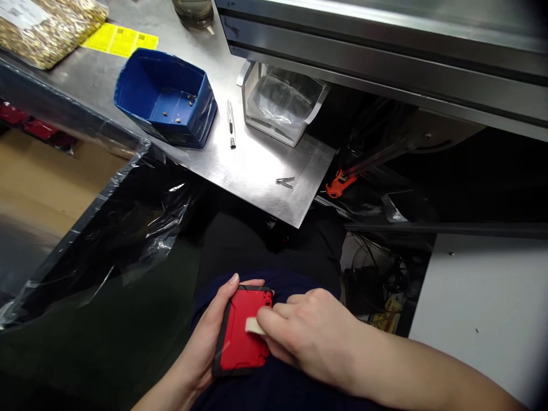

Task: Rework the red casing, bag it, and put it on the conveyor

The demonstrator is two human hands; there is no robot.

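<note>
Brushed silver metal workbench (261, 165) in a dim room, bright glare near its front corner.
Black plastic sheeting (166, 217) hangs beside its left edge; beyond its right corner, a flat white panel (492, 308).

Flat red case (242, 334), black-edged, tilted above lap (274, 268); off-white piece (253, 326) over red face, partly hidden.

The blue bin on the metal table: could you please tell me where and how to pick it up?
I'd pinch the blue bin by the rim of its near wall, coming from above with fingers inside and thumb outside. The open top leaves that rim free; small pieces lie loose inside, so keep it level.
</note>
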